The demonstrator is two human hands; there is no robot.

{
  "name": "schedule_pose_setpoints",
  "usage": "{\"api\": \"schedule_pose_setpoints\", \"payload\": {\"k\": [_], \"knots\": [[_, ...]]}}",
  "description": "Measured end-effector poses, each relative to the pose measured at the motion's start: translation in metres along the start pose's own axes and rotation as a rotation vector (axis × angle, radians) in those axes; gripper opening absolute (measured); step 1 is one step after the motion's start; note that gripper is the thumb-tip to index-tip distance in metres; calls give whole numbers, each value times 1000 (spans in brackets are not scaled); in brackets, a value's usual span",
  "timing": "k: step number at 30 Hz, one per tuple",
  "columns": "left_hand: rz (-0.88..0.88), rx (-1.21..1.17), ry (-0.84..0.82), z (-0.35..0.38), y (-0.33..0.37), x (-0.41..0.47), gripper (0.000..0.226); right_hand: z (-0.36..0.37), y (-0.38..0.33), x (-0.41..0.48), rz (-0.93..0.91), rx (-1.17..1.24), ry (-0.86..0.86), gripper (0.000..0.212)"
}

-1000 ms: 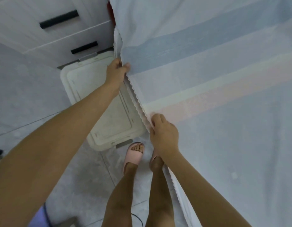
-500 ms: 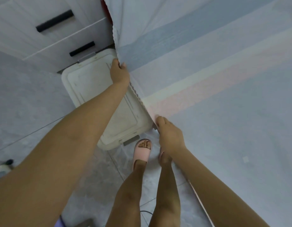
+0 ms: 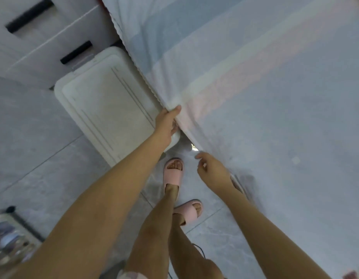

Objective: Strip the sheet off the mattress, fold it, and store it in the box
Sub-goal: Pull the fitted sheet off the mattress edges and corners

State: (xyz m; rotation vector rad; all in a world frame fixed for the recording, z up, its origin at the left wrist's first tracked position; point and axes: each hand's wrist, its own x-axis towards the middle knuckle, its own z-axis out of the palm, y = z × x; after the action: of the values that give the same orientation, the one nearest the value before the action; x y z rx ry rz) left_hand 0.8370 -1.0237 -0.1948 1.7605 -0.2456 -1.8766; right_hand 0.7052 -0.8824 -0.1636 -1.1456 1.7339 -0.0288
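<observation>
One wide-angle head cam, worn by the person, looked fwd & steeply down, close over the sheet [image 3: 255, 101] edge, box [image 3: 106, 105] & floor [image 3: 43, 168] below.

The left arm stretches forward, almost straight, and the left hand [image 3: 167, 123] pinches the edge of the sheet [image 3: 265, 109], thumb on top and fingers curled beneath. The right arm comes in from the lower right. The right hand [image 3: 212, 170] hangs free, fingers loosely curled, forefinger pointing forward, gripping nothing.
</observation>
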Motion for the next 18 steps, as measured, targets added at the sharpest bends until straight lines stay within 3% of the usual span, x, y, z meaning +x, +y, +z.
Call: {"api": "schedule_pose_setpoints", "payload": {"k": [2,4,8,12,15,18], "knots": [[-7,-3,6,1,-24,-14,8,6,16,-21,277,434,-39,15],[44,-13,47,-3,-31,-21,5,12,30,-37,546,948,-25,21],[236,157,103,-7,-30,-26,13,15,78,-75,682,1708,345,36],[321,335,157,-11,-26,-22,5,15,116,-101,706,1956,535,35],[361,424,214,-8,-23,-21,15,14,132,-111,777,2009,616,34],[381,476,290,-3,-25,-28,33,19,144,-123,817,2038,676,46]]}}
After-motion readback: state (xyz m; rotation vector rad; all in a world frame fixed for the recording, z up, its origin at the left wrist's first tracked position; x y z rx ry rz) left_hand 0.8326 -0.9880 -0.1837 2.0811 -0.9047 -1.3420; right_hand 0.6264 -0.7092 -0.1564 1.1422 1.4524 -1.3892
